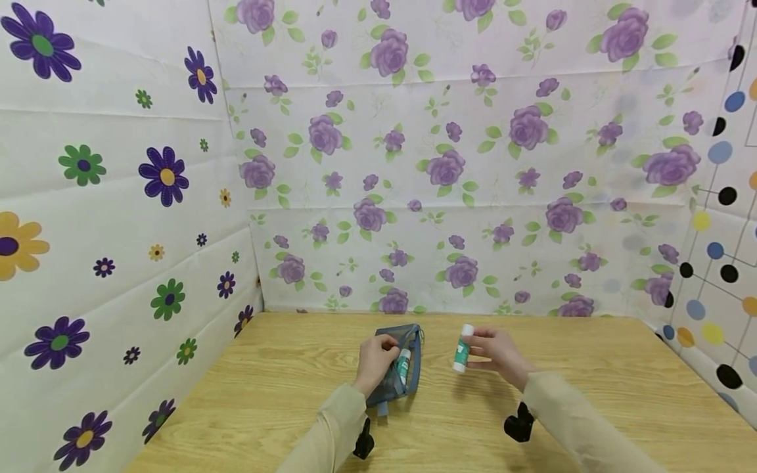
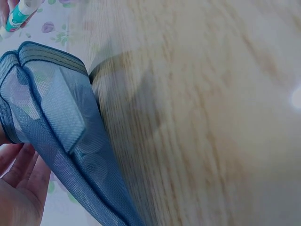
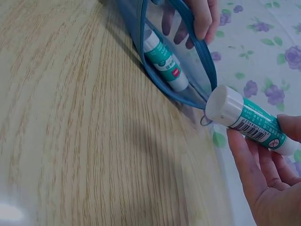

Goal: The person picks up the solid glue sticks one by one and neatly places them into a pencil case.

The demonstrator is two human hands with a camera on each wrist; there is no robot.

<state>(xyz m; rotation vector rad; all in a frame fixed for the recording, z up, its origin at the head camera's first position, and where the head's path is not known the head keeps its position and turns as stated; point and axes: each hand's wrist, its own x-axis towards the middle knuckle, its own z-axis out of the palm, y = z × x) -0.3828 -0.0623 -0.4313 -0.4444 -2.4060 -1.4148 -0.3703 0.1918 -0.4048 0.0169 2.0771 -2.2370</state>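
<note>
A blue mesh zip pouch [image 1: 386,393] rests on the wooden table, its mouth spread apart toward the right. My left hand [image 1: 375,362] pinches the pouch's upper edge, thumb and fingers on either side of the mesh. Inside the pouch lies one green and white glue stick [image 3: 164,61], visible through the mouth in the right wrist view. To the right of the pouch, my right hand [image 1: 499,355] holds a second glue stick [image 1: 462,348] above the table between thumb and fingers. That stick's white cap [image 3: 225,104] points toward the pouch in the right wrist view.
The wooden table [image 1: 284,368] extends to a back wall covered with purple-flowered cloth [image 1: 443,197]. A daisy-patterned cloth [image 1: 118,217] stands on the left and a dotted cloth [image 1: 718,263] on the right. A fabric tab [image 1: 382,410] sticks out from the pouch's near end.
</note>
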